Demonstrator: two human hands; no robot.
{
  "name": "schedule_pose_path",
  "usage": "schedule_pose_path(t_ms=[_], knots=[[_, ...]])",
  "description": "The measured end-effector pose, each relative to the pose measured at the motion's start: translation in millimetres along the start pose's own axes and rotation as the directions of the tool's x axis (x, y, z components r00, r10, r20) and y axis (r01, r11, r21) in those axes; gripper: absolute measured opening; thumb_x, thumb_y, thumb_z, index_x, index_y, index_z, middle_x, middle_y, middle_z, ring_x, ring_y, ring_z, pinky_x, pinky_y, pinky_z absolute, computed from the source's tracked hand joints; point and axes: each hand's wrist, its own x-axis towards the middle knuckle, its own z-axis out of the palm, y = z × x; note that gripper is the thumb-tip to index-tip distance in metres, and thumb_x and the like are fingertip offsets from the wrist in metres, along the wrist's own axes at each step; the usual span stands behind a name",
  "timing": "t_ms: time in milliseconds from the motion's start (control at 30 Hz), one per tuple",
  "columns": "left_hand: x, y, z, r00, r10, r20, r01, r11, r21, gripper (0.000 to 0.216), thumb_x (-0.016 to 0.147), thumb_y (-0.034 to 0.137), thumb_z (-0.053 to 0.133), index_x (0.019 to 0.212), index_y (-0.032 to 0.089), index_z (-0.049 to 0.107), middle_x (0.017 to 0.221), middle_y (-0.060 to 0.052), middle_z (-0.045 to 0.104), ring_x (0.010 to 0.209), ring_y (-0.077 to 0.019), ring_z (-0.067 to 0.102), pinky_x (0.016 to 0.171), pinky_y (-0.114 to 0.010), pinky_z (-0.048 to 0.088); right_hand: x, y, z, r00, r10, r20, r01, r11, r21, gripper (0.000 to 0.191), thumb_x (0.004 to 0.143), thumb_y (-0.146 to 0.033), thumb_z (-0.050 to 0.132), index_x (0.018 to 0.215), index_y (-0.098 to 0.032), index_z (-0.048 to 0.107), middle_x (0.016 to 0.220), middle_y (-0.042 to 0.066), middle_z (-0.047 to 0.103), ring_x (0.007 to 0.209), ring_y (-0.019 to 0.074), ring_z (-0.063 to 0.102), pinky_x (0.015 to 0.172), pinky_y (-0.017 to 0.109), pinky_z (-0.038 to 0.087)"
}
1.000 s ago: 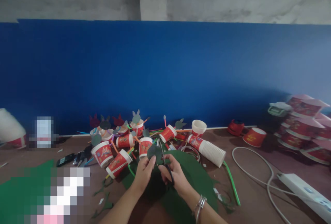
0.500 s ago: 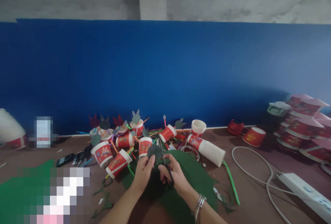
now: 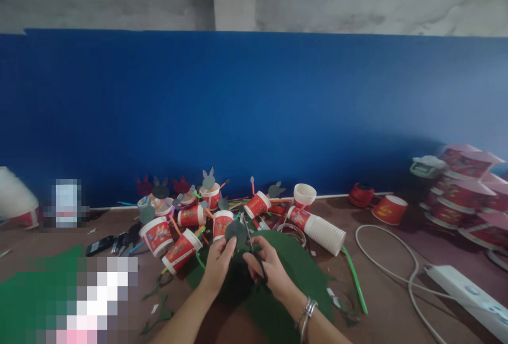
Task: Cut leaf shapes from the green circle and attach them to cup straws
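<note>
Brown table (image 3: 384, 293), blue panel (image 3: 254, 111) behind. Left hand (image 3: 219, 260) pinching dark disc (image 3: 234, 231); right hand (image 3: 270, 267) gripping scissors (image 3: 261, 265) beside it. 1 cup stack (image 3: 326, 235) lying right.

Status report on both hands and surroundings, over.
Left hand pinching dark round piece. Right hand holding scissors beside it. Green sheet below; red cups crowded just beyond.

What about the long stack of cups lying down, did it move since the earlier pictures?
No. Judged against the blue panel behind it, the stack of cups shows no clear shift either way.
</note>
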Motion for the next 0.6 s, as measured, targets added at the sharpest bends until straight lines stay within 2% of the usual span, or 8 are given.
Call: schedule_pose_path(t_ms=[200,367,600], knots=[[0.1,0.3,0.8,0.998,-0.011,-0.066,0.008,0.999,-0.038,0.042,0.076,0.054,0.053,0.055,0.019,0.041,0.053,0.006,0.034,0.052,-0.0102,0.036,0.051,-0.022,0.032,1.2,3.2,-0.5,1.0,0.021,0.006,-0.021,1.0,-0.008,0.043,0.068,-0.048,0.068,0.091,-0.02,0.045,0.043,-0.01,0.05,0.036,0.0071,0.042,0.036,0.016,0.035],[2.3,-4.3,-1.7,0.999,0.05,-0.013,-0.049,0.996,0.069,0.042,0.079,0.051,0.05,0.054,0.018,0.043,0.053,0.005,0.038,0.052,-0.0107,0.038,0.051,-0.023,0.03,1.4,7.1,-0.2,1.0,-0.022,0.02,0.021,0.999,0.027,0.045,0.07,-0.048,0.066,0.096,-0.019,0.045,0.047,-0.008,0.054,0.039,0.0078,0.046,0.04,0.018,0.039],[3.3,-5.6,-2.8,0.999,0.033,-0.017,-0.032,0.998,0.051,0.042,0.078,0.051,0.051,0.054,0.019,0.041,0.052,0.005,0.036,0.05,-0.01,0.036,0.049,-0.023,0.028,0.2,4.5,-0.8,1.0,0.005,0.014,-0.006,1.0,0.007,0.042,0.07,-0.046,0.067,0.095,-0.019,0.045,0.044,-0.01,0.05,0.037,0.0068,0.043,0.037,0.016,0.035]])
